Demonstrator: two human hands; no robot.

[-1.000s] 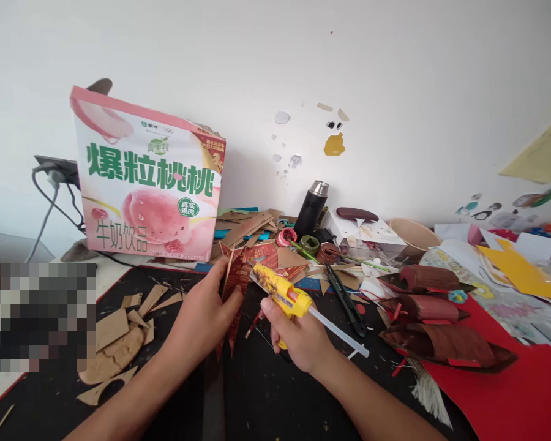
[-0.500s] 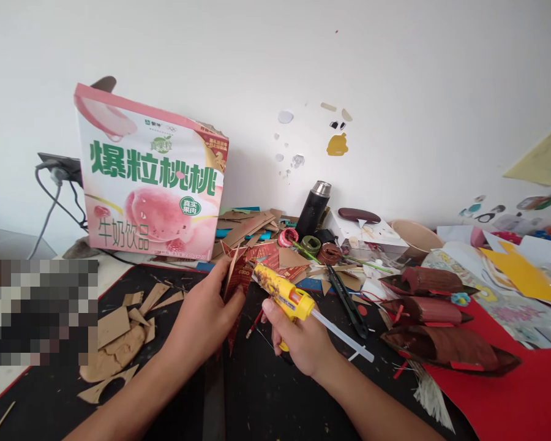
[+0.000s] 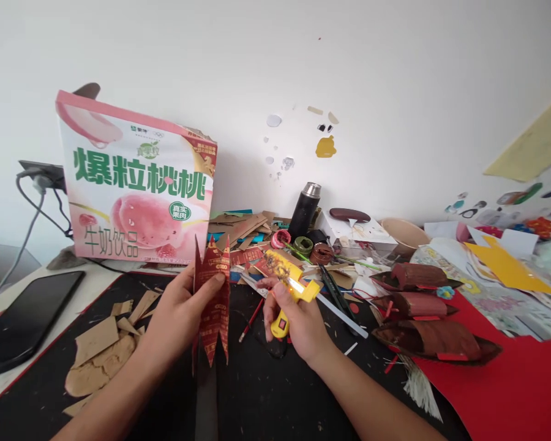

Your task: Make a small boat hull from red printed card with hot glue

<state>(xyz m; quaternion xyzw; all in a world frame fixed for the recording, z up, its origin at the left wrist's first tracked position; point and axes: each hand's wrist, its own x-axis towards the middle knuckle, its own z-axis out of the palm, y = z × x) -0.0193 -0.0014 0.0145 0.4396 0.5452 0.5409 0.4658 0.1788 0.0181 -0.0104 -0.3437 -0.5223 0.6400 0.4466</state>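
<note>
Between the thumb and fingers of my left hand (image 3: 181, 309) is a folded red cardboard piece (image 3: 215, 297) with gold print and pointed ends, held upright. My right hand (image 3: 298, 321) wraps around the handle of a yellow glue gun (image 3: 284, 278). A translucent glue stick (image 3: 344, 315) sticks out of its back. The nozzle points up and left, apart from the cardboard. Beneath the cardboard, a dark flat strip (image 3: 206, 398) runs along the black mat (image 3: 270, 404). A red pencil (image 3: 251, 321) lies between my hands.
A large drink carton (image 3: 140, 184) stands at back left, near cardboard scraps (image 3: 98, 340) and a phone (image 3: 27, 318). Behind the glue gun are a black thermos (image 3: 304, 211), paint jars (image 3: 303, 245) and a utility knife (image 3: 337, 294). Small brown model boats (image 3: 441, 343) sit at right.
The cardboard has turned to show its printed face and moved left. The glue gun has drawn away from it. The view has shifted slightly right.
</note>
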